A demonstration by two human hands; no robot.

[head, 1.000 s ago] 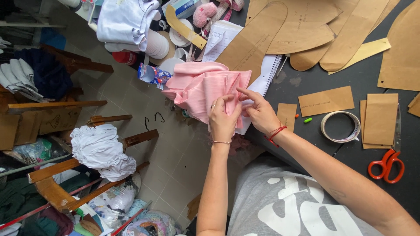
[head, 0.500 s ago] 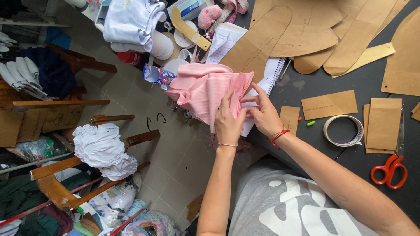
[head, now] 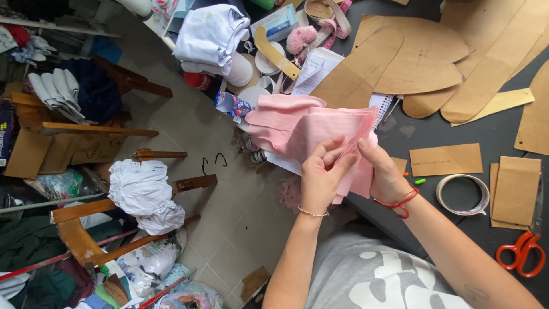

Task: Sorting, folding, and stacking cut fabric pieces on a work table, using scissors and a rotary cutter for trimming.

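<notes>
Both hands hold a pink cloth up over the edge of a dark table. The left hand has its fingers curled shut on the near edge of the cloth. The right hand pinches the same edge just beside it, fingers closed on the cloth. Brown paper shapes lie on the table behind. A roll of tape and orange scissors lie near the right arm.

Sewing workshop: cardboard pattern pieces, scissors, measuring tape.
</notes>
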